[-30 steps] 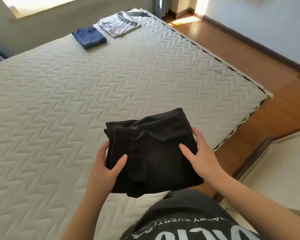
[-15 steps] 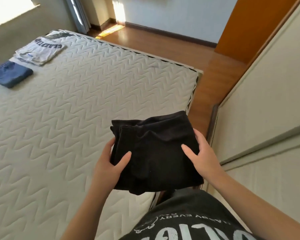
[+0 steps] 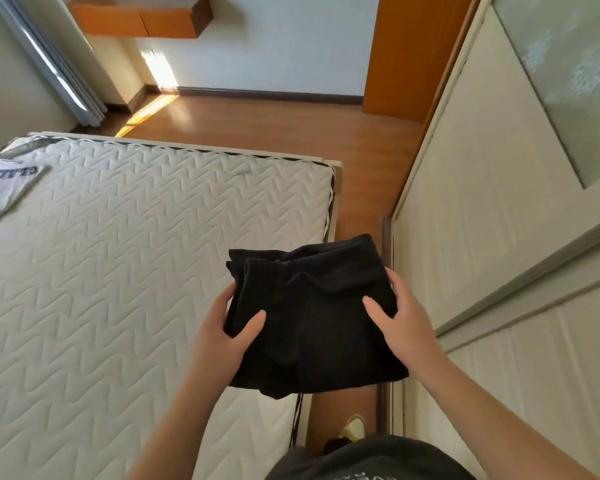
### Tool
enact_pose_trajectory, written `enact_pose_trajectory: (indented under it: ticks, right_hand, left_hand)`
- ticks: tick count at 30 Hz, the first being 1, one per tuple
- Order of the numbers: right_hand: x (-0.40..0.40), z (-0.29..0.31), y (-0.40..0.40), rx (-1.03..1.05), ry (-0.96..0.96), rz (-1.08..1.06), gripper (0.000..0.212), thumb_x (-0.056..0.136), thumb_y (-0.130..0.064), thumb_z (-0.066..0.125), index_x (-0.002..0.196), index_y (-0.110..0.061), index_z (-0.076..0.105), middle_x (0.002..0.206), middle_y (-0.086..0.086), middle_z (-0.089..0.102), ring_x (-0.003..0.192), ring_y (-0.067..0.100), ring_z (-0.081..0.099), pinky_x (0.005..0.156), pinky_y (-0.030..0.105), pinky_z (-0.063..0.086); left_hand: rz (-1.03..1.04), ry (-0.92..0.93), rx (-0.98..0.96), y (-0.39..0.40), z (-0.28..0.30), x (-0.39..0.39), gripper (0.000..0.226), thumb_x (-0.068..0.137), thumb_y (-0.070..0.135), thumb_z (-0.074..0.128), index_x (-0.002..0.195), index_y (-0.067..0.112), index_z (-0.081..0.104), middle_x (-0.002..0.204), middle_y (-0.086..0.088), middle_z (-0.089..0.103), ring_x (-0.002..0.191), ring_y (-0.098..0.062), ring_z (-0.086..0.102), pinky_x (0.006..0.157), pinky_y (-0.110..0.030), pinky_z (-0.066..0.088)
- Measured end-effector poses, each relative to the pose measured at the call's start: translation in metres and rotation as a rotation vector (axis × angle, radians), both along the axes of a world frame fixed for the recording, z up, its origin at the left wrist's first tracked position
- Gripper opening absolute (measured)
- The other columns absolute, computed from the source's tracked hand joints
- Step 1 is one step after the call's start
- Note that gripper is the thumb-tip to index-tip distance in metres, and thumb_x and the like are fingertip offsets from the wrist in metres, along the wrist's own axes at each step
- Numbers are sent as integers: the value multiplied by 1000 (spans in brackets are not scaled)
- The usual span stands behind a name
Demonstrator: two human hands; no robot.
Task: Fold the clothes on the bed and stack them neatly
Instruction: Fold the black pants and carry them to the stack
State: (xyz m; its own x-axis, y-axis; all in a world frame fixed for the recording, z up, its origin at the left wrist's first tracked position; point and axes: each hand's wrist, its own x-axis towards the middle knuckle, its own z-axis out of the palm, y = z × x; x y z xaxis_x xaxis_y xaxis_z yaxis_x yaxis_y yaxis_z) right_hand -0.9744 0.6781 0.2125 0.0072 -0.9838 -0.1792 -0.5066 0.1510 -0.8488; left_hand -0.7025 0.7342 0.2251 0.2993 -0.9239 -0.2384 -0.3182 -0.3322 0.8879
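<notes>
Over bed [image 3: 118, 271] edge: left hand [image 3: 219, 334], right hand [image 3: 404, 323] both grip folded black garment [image 3: 312, 317] (thumbs on top).

**Colours and patterns in view**

Folded garment [image 3: 312, 317]: plain black. Mattress [image 3: 118, 254]: off-white, quilted zigzag stitching. T-shirt [image 3: 4, 181]: white, dark block lettering. Floor [image 3: 274, 129]: orange-brown wood. Door [image 3: 406, 53]: orange. Wardrobe [image 3: 482, 188]: cream panels. Curtain [image 3: 52, 60]: pale grey-blue.

You have one folded black fabric garment [image 3: 312, 317] at 6 o'clock, one folded white printed T-shirt [image 3: 6, 183] at 9 o'clock, one white quilted mattress [image 3: 136, 237], two bare hands, left hand [image 3: 222, 337], right hand [image 3: 404, 323].
</notes>
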Motion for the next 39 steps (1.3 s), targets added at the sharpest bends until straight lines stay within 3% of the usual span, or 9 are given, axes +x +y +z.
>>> enact_pose_trajectory:
  ticks: [4,10,14,17,32,35,37,39]
  right_hand:
    - [-7,6,-34,-12,-5,-48,58,94,-46,56,146,-35,34,141,-12,49,127,13,50,106,34,44]
    - [-16,6,-73,-40,-22,-131,54,95,-45,56,144,-34,36,139,-11,50,124,12,50,103,33,45]
    - [-23,3,-106,-43,-30,-167,54,94,-45,56,144,-35,36,131,-20,46,118,5,48,99,27,44]
    - [-24,0,-143,-51,-15,-188,55,94,-46,56,144,-35,36,128,-23,44,115,2,46,97,25,43]
    - [-11,11,-319,-57,-14,-211,56,95,-40,57,147,-30,36,143,-8,49,128,16,50,106,37,46]
    - [-13,13,-361,-74,-4,-174,56,95,-40,56,147,-29,37,140,-10,50,124,11,51,100,26,47]
    - [-15,10,-391,-84,-11,-143,54,95,-40,57,145,-32,38,134,-16,50,118,4,50,89,9,42]
    - [-16,4,-420,-91,-23,-110,53,94,-42,58,144,-36,38,132,-21,49,117,-1,48,84,2,36]
  left_hand:
    - [-25,-12,4,-38,3,-13,51,74,70,66,110,80,32,101,50,52,94,3,60,65,-14,48]
    - [-55,-23,11,-96,2,-27,48,76,67,67,104,82,31,100,43,54,92,4,59,65,-13,49]
    - [-105,-31,17,-145,-8,-34,60,77,66,67,128,63,36,111,32,55,98,-3,60,79,-26,55]
    - [-133,-20,25,-190,-16,-37,63,79,63,67,134,56,36,114,27,56,101,-6,61,84,-30,56]
    - [-177,-2,16,-381,-16,-19,59,80,62,68,129,63,36,106,40,54,96,3,60,78,-20,53]
    - [-179,-19,-9,-410,-11,-23,52,82,59,67,117,76,32,101,51,51,91,15,59,59,-5,47]
    - [-190,-32,-28,-430,-12,-28,54,83,59,66,124,70,32,101,58,45,91,28,51,53,2,41]
    - [-168,-41,-19,-451,-16,-32,62,82,60,66,133,61,31,101,57,45,89,24,53,56,1,41]
